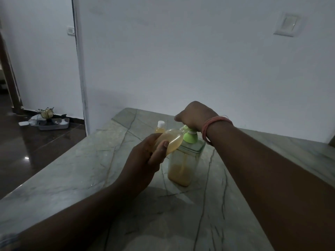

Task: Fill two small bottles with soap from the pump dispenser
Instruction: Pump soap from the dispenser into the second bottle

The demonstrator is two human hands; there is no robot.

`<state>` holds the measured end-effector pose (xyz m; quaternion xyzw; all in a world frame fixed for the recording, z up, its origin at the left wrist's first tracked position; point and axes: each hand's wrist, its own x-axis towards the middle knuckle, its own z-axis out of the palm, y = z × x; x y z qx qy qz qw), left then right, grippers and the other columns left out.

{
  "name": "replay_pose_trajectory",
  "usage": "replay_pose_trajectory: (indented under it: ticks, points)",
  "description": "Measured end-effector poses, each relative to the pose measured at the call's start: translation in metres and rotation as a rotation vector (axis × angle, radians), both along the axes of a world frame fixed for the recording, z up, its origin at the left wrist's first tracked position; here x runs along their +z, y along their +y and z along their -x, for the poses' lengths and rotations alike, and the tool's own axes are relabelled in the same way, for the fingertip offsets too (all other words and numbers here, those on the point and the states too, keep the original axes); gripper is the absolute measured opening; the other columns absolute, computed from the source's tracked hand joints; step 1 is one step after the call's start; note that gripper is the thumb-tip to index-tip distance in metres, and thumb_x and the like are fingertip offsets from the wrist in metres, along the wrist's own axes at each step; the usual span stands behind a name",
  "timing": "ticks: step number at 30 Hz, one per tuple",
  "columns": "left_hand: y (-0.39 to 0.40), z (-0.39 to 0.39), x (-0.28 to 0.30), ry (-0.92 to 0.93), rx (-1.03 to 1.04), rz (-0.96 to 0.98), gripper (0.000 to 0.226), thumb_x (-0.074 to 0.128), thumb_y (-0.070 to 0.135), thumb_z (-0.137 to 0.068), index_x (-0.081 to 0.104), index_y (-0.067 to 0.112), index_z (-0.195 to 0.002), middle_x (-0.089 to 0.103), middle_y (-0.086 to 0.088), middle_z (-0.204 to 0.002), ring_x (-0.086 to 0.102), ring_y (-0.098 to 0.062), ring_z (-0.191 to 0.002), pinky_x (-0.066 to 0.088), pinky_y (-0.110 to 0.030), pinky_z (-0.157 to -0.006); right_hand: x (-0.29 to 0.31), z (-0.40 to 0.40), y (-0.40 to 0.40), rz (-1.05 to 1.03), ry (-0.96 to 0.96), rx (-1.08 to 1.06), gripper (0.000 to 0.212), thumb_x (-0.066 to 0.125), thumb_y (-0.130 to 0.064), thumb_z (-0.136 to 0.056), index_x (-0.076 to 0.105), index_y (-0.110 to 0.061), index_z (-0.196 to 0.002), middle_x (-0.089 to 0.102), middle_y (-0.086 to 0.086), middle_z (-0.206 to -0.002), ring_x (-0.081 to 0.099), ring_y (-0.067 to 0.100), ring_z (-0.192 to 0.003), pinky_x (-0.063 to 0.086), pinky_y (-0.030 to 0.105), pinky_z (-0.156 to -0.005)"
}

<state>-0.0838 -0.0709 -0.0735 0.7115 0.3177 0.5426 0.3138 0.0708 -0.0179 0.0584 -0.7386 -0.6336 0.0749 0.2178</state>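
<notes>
The left hand point(145, 156) grips a tilted bottle point(172, 140) at the spout. The right hand point(194, 115) presses the dispenser point(184, 160) pump, fingers apparently curled over it.

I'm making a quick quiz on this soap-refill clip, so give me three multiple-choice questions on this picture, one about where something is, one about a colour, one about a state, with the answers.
1. Where does the capped small bottle stand?
A. On the table behind the dispenser
B. On the floor by the tray
C. In the left hand

2. What colour is the dispenser's pump top?
A. Red
B. Light green
C. Black

3. What state is the small bottle in the left hand in?
A. Upright and capped on the table
B. Empty and lying flat
C. Tilted, its mouth at the spout, with yellowish soap inside

Answers:
1 A, its white cap shows on the marble table past the pump dispenser.
2 B, the collar under the right hand is light green.
3 C, the held bottle leans toward the nozzle, and the grip is round its base.
</notes>
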Motion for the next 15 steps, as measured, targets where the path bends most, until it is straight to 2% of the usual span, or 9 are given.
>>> replay_pose_trajectory:
  ticks: [3,7,11,15]
  points:
    - [0.0012,0.0002,-0.0009,0.012,0.004,-0.001,0.013,0.049,0.052,-0.095,0.056,0.056,-0.106,0.063,0.012,-0.079,0.057,-0.008,-0.058,0.046,-0.023,-0.050,0.0037,0.0028,-0.0005,-0.010,-0.091,0.013,0.026,0.059,-0.028,-0.086,0.053,-0.014,-0.066,0.057,0.001,-0.066,0.053,0.017,-0.059,0.036,0.026,-0.050]
    - [0.0007,-0.0017,0.0004,0.030,0.023,0.010,0.021,0.048,0.055,-0.092,0.055,0.045,-0.109,0.063,0.015,-0.078,0.057,-0.008,-0.058,0.046,-0.023,-0.050,-0.0012,-0.0024,-0.0022,-0.143,0.036,0.036,0.030,0.061,-0.033,-0.081,0.049,-0.014,-0.062,0.051,0.001,-0.057,0.047,0.018,-0.052,0.033,0.025,-0.048]
    - [-0.0003,-0.0018,-0.0003,0.003,-0.010,0.027,0.040,0.049,0.059,-0.089,0.057,0.033,-0.118,0.062,0.012,-0.077,0.056,-0.010,-0.058,0.046,-0.023,-0.049,-0.0004,-0.0015,-0.0056,-0.079,0.025,0.023,0.024,0.060,-0.029,-0.082,0.053,-0.014,-0.065,0.056,0.001,-0.062,0.053,0.020,-0.058,0.035,0.025,-0.050]
    - [-0.0035,-0.0010,0.0026,0.011,0.000,0.022,0.033,0.049,0.048,-0.094,0.057,0.030,-0.120,0.062,0.011,-0.075,0.057,-0.010,-0.058,0.047,-0.022,-0.049,0.0015,0.0000,-0.0029,-0.093,-0.002,0.037,0.024,0.060,-0.030,-0.082,0.053,-0.015,-0.065,0.057,0.001,-0.063,0.053,0.018,-0.057,0.036,0.025,-0.050]
